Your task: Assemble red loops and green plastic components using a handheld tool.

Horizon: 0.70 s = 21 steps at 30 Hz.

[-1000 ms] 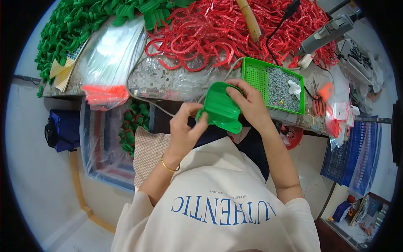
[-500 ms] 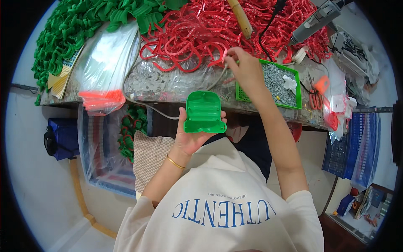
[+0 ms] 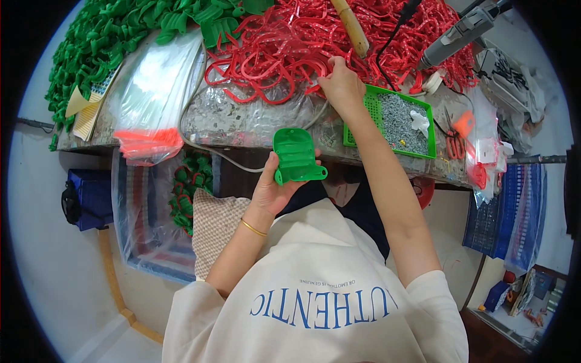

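My left hand [image 3: 279,192] holds a green plastic shell [image 3: 294,155], its ribbed hollow inside facing up and two rounded lugs at its near edge. The thumb grips its left side, and fingertips show at its right. My right hand [image 3: 344,88] reaches to the front of a heap of red curved plastic strips [image 3: 281,36]. Its fingers are bent and closed at a strip there; the fingertips are partly hidden. Just right of that hand lies a green tray [image 3: 432,130] holding many small grey metal pieces, probably screws, and a crumpled white scrap.
Green plastic parts [image 3: 103,54] are heaped at far left, beside clear plastic bags [image 3: 154,85] with orange ends. A grey electric screwdriver [image 3: 457,39] and a wooden handle [image 3: 351,29] hang overhead. Scissors [image 3: 454,144] lie right of the tray. A plastic-lined bin [image 3: 136,224] stands below left.
My right hand has shifted slightly left and farther into the red strips, its fingers curling more. The green shell has tilted and moved slightly right in my left hand.
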Each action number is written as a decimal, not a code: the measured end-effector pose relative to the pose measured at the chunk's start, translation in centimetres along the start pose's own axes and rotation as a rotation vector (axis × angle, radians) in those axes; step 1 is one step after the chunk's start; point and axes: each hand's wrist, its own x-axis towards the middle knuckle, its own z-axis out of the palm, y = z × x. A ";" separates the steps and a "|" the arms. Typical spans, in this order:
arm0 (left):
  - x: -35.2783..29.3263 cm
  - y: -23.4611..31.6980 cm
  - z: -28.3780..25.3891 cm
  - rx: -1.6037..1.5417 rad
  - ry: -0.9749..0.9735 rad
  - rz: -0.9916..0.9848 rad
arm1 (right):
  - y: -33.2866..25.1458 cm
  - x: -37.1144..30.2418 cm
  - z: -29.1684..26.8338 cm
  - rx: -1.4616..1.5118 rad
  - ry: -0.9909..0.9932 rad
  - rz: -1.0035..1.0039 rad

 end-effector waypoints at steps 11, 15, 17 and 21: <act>0.0 -0.1 -1.5 -0.086 -0.013 0.062 | -0.1 0.3 0.3 0.733 -0.072 -0.116; 0.0 0.3 -1.7 -0.090 -0.016 0.113 | -2.1 -0.8 0.1 0.810 0.048 -0.322; 0.5 0.8 -1.4 -0.080 -0.012 0.118 | -2.0 -0.3 0.4 0.744 0.135 -0.432; 1.1 1.0 -1.1 -0.064 -0.061 0.133 | -1.1 0.3 0.9 1.164 0.014 -0.358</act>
